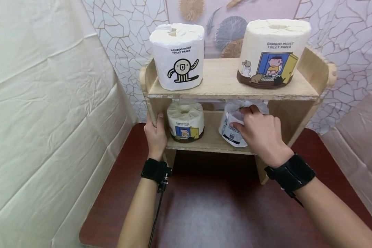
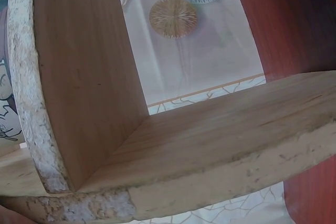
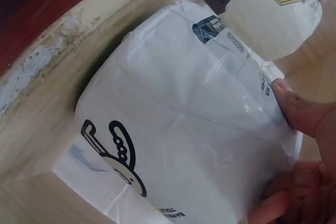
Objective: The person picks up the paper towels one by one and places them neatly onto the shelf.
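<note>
In the head view my left hand grips the left side panel of a small wooden shelf, its thumb on the inner side and the other fingers hidden behind the panel. My right hand reaches into the lower level and holds a white wrapped toilet paper roll at its top. In the right wrist view the thumb presses the wrapper of this roll, and curled fingers show below. Beside my left hand stands a cream toilet paper roll with a cartoon print.
On the upper level stand a white toilet paper roll at left and a larger cream one at right. The shelf rests on a dark red table. Pale cloth hangs at the left, and a patterned backdrop lies behind.
</note>
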Demonstrator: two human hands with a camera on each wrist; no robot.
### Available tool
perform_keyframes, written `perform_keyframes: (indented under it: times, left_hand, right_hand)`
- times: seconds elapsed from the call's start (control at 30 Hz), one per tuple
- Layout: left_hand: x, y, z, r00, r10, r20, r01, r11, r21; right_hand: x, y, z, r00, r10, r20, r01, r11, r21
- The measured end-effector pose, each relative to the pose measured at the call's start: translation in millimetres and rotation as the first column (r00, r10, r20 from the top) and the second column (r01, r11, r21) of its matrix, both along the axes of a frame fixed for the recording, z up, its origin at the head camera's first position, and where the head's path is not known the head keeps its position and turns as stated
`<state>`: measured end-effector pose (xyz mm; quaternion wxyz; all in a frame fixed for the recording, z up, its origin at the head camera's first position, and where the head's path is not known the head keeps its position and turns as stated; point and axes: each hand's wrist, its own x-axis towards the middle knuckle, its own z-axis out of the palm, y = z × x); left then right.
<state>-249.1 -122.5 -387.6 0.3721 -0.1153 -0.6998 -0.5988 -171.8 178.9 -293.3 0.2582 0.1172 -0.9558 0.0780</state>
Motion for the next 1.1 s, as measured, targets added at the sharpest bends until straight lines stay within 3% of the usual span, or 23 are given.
perform_keyframes:
  times: [0.17, 0.4, 0.53, 0.7, 0.83, 0.93, 1.1]
  left_hand:
    - [0.3, 1.9, 0.9, 1.0, 0.013, 0.001, -0.013, 1.0, -0.008]
    - [-1.4, -2.0, -0.3, 0.998, 0.021, -0.056, -0.022, 1.0, -0.015]
    - [-1.2, -3.0, 1.1, 0.997, 0.036, -0.071, -0.037, 0.999, -0.016]
    - [-0.8, -1.6, 3.0, 0.998, 0.03, -0.06, -0.031, 0.999, -0.022]
    - [-1.7, 0.7, 3.5, 0.999, -0.001, -0.05, 0.0, 1.0, -0.007]
    - [-1.3, 1.8, 1.4, 0.999, -0.001, -0.042, 0.001, 1.0, 0.001]
    - [2.7, 1.9, 0.3, 0.999, 0.011, -0.041, -0.011, 1.0, -0.002]
  right_hand:
    - [-3.5, -0.4, -2.9, 1.0, -0.012, -0.01, 0.012, 1.0, 0.001]
    - [-10.7, -4.1, -9.7, 0.991, 0.02, -0.136, -0.014, 0.999, 0.043]
    - [-15.3, -2.9, -9.0, 0.986, 0.056, -0.158, -0.047, 0.997, 0.054]
    - [-14.5, 8.6, -1.7, 0.981, 0.124, -0.147, -0.141, 0.984, -0.108]
    - [-11.2, 28.6, 5.1, 0.978, 0.083, -0.191, -0.128, 0.963, -0.236]
    - [-10.1, 44.9, 8.2, 0.982, 0.034, -0.186, -0.085, 0.957, -0.276]
    - [-10.1, 57.4, 8.5, 0.985, 0.077, -0.155, -0.119, 0.953, -0.28]
